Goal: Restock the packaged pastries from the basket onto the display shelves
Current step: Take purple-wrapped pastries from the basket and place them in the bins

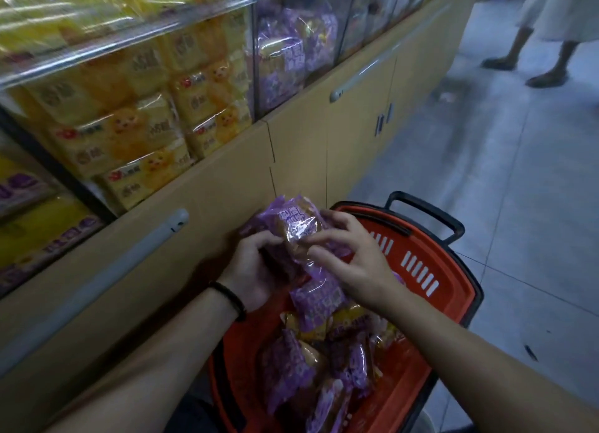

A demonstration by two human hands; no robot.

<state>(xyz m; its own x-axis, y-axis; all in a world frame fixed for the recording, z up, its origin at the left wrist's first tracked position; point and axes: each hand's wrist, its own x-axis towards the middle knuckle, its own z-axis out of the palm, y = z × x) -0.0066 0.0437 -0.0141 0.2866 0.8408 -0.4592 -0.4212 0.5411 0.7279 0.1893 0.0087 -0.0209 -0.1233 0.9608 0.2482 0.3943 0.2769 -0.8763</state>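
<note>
An orange plastic basket (431, 270) with a black handle stands on the floor, holding several purple-wrapped pastries (291, 364). Above its near-left rim I hold a small stack of purple pastry packs (296, 221). My left hand (252, 267) grips the stack from below and the left side. My right hand (353, 254) lies on top of the packs, fingers spread and curled over the wrappers. Up on the display, a clear-fronted compartment (291, 56) holds the same purple pastries. Yellow pastry packs (136, 121) fill the compartment to its left.
Tan cabinet doors (201, 205) with grey bar handles (363, 75) run under the display. A person's legs (547, 59) stand in the aisle at the upper right. Grey floor tiles (502, 189) lie to the right of the basket.
</note>
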